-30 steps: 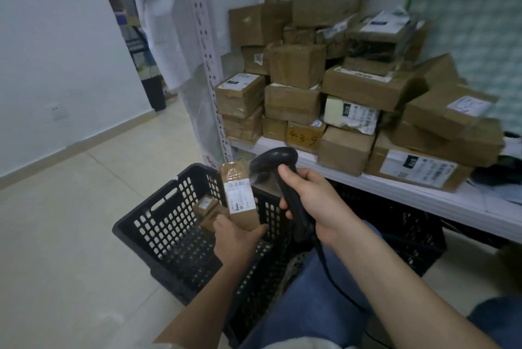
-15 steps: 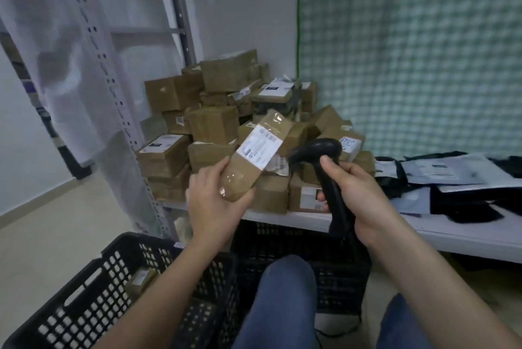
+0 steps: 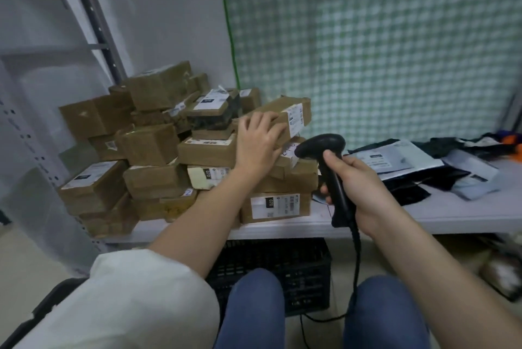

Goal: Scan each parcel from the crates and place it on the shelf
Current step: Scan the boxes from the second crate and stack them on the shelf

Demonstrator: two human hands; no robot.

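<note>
The person wears a white sleeve (image 3: 135,300) on the left arm, loose and ending near the elbow. Both forearms are bare. The right arm shows no sleeve. Blue jeans (image 3: 254,309) cover both legs.

Green-checked curtain (image 3: 395,46) behind; perhaps bag (image 3: 505,275), blurred.
</note>
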